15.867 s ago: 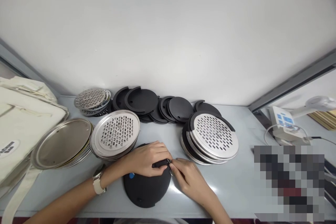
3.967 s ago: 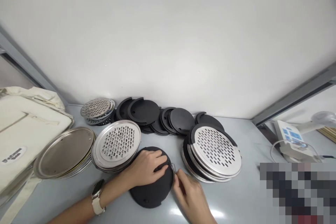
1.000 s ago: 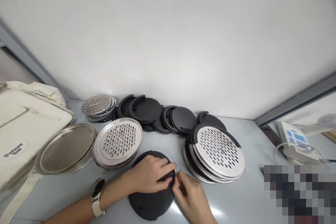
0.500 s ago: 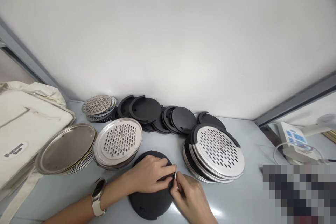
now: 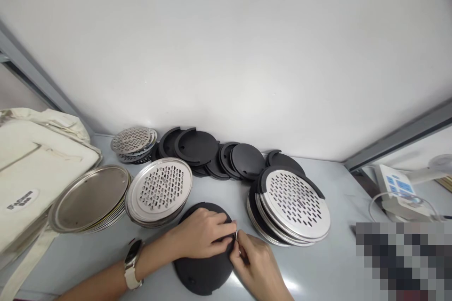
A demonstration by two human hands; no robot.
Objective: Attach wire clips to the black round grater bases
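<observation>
A black round plate (image 5: 201,273) lies flat on the table before me, with a small hole near its lower left. My left hand (image 5: 206,233) rests across it, thumb and forefinger closing on its right edge. Just beyond that edge, my right hand (image 5: 256,261) is closed in a pinch. Between the two hands shows a thin, shiny metal piece (image 5: 236,235), touched by fingers of both; its kind is too small to tell. The fingertips hide most of the spot where it meets the plate.
Perforated metal grater discs (image 5: 293,202) are stacked at right, more grater discs (image 5: 162,188) at left centre. Plain metal plates (image 5: 92,197) stand beside a cream bag (image 5: 38,164). Black plates (image 5: 197,146) line the wall. A power strip (image 5: 399,186) lies far right.
Both hands keep their places on the plate and the small metal piece. The view has shifted very slightly; otherwise nothing has visibly moved.
</observation>
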